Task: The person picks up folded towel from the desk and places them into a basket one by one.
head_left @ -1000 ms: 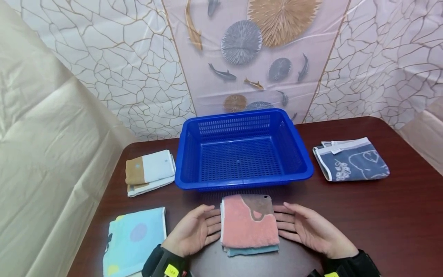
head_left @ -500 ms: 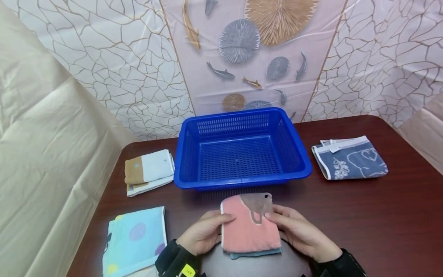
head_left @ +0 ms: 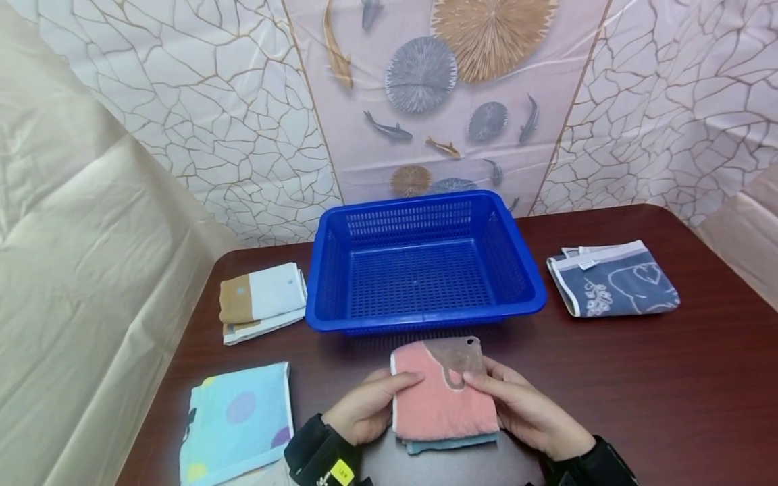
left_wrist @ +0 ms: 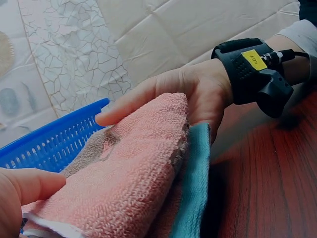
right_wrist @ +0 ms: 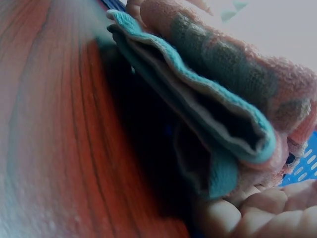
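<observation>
Both hands hold a folded pink towel [head_left: 440, 405] with a brown-grey patch and teal edging, just in front of the basket. My left hand [head_left: 373, 403] grips its left side, thumb on top and fingers underneath. On the opposite side my right hand [head_left: 529, 408] pinches it the same way, thumb near the brown patch. In the left wrist view the folded towel [left_wrist: 124, 168] shows its teal layer, with the right hand [left_wrist: 183, 91] behind it. From the right wrist, the folded layers of the towel [right_wrist: 193, 94] appear raised over the wooden table, with fingers [right_wrist: 267, 210] under them.
A blue plastic basket [head_left: 419, 318] stands behind the towel, its inside bare. Folded towels lie about the brown table [head_left: 638, 378]: a light-blue one [head_left: 240, 418] front left, a brown-and-white one [head_left: 264, 297] back left, a grey-blue one [head_left: 620, 283] at right.
The hands went from lying palm-up beside the pink towel to gripping both its sides with thumbs on top. The towel has shifted slightly to the right.
</observation>
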Tool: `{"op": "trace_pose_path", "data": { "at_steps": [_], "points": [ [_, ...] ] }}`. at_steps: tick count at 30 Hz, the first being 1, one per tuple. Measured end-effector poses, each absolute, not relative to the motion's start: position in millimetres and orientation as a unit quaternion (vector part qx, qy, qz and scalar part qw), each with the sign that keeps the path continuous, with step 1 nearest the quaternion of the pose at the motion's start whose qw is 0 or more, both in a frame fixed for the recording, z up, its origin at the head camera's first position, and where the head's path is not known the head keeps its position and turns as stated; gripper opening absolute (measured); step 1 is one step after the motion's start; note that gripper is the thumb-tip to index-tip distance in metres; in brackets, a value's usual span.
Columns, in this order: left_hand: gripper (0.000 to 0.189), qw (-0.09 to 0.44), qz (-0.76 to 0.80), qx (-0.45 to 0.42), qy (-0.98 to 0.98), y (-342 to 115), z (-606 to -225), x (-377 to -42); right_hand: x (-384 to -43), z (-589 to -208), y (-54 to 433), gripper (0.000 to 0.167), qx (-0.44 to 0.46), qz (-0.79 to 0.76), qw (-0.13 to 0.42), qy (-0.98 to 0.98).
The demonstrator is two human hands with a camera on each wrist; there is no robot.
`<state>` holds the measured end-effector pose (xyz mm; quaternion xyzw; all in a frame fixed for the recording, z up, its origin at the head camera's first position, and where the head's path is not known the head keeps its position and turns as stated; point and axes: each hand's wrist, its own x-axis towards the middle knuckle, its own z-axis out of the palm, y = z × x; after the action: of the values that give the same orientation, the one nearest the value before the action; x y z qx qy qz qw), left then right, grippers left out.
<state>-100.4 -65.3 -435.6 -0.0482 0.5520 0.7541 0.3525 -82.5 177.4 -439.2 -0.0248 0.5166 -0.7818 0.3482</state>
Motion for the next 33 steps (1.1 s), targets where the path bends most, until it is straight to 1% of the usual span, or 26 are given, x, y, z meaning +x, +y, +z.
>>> {"op": "trace_pose_path", "data": {
  "at_steps": [4, 7, 15, 19, 25, 33],
  "points": [
    [0.045, 0.357, 0.76, -0.054, 0.54, -64, -435, -100, -83, -441, 177, 0.079, -0.004, -0.784, 0.339, 0.52],
    [0.045, 0.356, 0.763, -0.061, 0.536, -65, -436, -100, -82, -442, 176, 0.077, 0.003, -0.791, 0.334, 0.513],
    [0.042, 0.356, 0.765, -0.053, 0.534, -68, -434, -97, -79, -443, 174, 0.056, 0.007, -0.812, 0.327, 0.484],
    [0.045, 0.353, 0.761, -0.057, 0.542, -69, -429, -95, -78, -440, 173, 0.052, 0.003, -0.819, 0.329, 0.47],
    [0.048, 0.351, 0.757, -0.059, 0.548, -72, -416, -94, -76, -430, 169, 0.034, -0.017, -0.823, 0.328, 0.463],
    [0.049, 0.351, 0.755, -0.051, 0.551, -74, -399, -91, -72, -415, 169, 0.028, -0.011, -0.826, 0.32, 0.464]
  ]
}}
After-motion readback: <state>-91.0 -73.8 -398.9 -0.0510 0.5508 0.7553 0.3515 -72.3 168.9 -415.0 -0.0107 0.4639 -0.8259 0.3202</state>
